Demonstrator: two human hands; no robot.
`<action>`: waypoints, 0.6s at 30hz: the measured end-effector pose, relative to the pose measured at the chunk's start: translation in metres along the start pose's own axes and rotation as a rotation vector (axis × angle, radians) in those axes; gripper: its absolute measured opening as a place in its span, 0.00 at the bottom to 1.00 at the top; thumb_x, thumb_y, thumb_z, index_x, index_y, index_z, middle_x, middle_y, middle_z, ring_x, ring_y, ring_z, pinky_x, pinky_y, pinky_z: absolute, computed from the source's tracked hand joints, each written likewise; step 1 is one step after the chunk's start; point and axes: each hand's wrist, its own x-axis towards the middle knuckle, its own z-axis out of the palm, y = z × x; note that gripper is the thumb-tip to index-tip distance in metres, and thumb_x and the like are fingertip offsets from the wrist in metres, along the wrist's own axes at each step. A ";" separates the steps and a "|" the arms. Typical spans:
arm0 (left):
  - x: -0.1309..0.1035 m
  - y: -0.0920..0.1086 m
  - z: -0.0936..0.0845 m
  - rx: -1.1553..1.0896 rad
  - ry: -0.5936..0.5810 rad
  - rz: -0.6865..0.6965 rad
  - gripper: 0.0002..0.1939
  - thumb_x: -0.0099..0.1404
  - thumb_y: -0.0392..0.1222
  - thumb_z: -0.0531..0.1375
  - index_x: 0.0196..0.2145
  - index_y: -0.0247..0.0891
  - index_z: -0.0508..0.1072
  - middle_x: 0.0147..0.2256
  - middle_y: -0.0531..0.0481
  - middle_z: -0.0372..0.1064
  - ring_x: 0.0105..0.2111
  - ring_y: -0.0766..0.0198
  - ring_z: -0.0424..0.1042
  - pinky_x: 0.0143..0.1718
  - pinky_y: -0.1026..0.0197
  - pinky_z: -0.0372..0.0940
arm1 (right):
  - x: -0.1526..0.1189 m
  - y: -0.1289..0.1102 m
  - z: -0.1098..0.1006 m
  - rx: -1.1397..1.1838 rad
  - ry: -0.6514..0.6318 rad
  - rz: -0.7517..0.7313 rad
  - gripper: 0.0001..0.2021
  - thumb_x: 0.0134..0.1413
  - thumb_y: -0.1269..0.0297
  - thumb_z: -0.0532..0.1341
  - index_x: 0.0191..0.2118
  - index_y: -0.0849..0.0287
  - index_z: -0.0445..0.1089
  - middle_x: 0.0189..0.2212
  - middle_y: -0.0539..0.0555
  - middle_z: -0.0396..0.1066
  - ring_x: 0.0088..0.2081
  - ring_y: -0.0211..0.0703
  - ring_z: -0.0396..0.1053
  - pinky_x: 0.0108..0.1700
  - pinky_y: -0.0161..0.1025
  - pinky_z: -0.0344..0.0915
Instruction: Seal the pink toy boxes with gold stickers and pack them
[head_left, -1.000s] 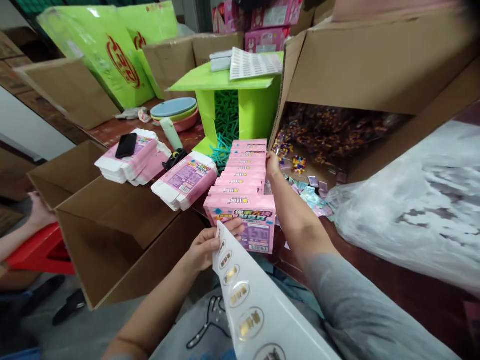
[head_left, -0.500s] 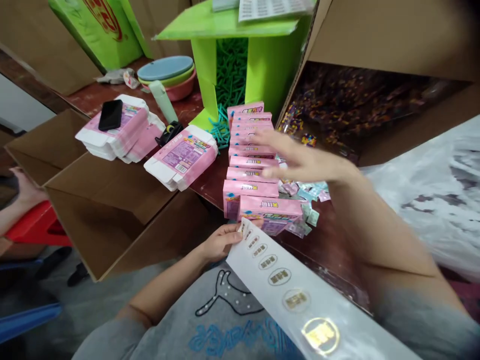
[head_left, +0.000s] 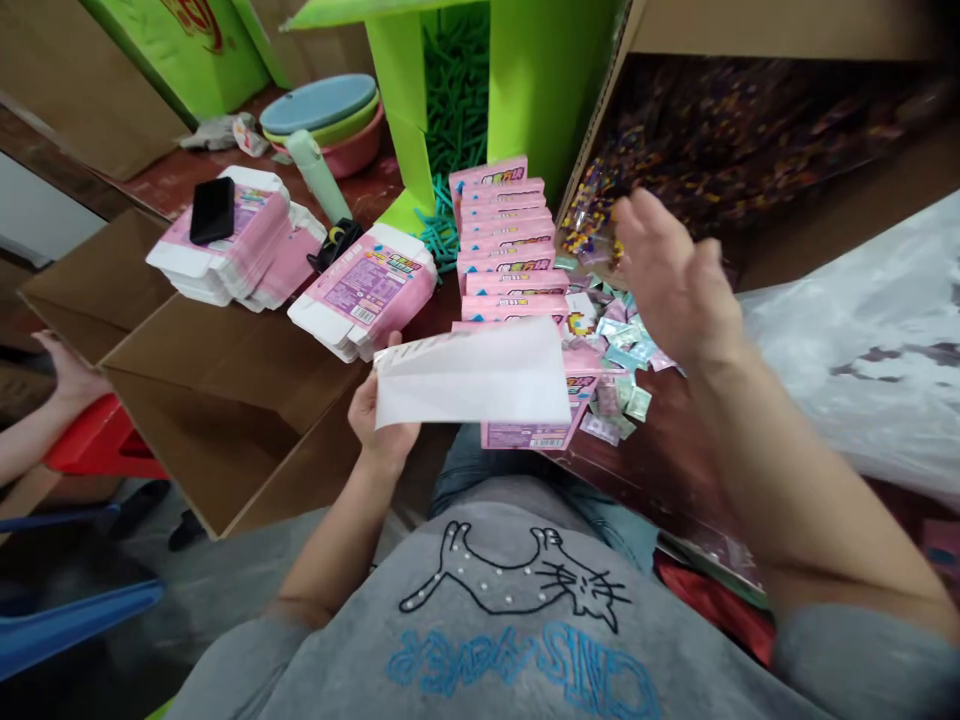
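My left hand (head_left: 381, 415) grips the left end of a white sticker sheet (head_left: 472, 375). The sheet now shows mostly its blank side and hides part of the nearest pink boxes. A row of several pink printed boxes (head_left: 510, 260) stands on the table, running away from me. To the right of that row my right hand (head_left: 675, 275) is raised in the air, somewhat blurred, fingers stretched and holding nothing. Below and left of it lie small shiny sachets (head_left: 622, 335) in a loose pile beside the boxes.
Flattened pink boxes (head_left: 367, 285) lie at left, and a black phone (head_left: 213, 210) rests on another stack. An open carton (head_left: 217, 390) stands at the table's left edge. Behind are stacked basins (head_left: 319, 105), green sticks (head_left: 454, 100) and colourful pieces (head_left: 750, 170). Another person's foot (head_left: 71, 385) shows at far left.
The sticker sheet has swung up and left with my left hand, its printed side turned from view. My right hand has moved off the boxes to the right.
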 end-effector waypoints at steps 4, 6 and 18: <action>0.007 -0.044 0.019 -0.098 0.046 -0.242 0.15 0.70 0.45 0.59 0.44 0.38 0.84 0.52 0.45 0.84 0.70 0.50 0.70 0.71 0.52 0.66 | -0.091 0.020 0.036 0.311 0.078 0.144 0.45 0.60 0.19 0.52 0.79 0.20 0.43 0.82 0.40 0.42 0.83 0.58 0.37 0.80 0.73 0.45; 0.000 -0.060 0.027 -0.123 0.020 -0.359 0.15 0.71 0.46 0.58 0.43 0.38 0.84 0.53 0.44 0.84 0.70 0.49 0.70 0.70 0.50 0.66 | -0.121 0.027 0.061 0.236 0.083 0.189 0.53 0.57 0.26 0.65 0.80 0.21 0.35 0.83 0.42 0.37 0.82 0.60 0.38 0.79 0.74 0.48; 0.035 -0.020 0.011 -0.166 0.213 -0.148 0.16 0.75 0.46 0.56 0.43 0.47 0.85 0.51 0.51 0.85 0.64 0.58 0.75 0.67 0.52 0.66 | 0.017 0.011 0.008 -0.376 -0.141 -0.094 0.39 0.74 0.35 0.47 0.83 0.37 0.38 0.84 0.45 0.35 0.83 0.63 0.31 0.82 0.71 0.34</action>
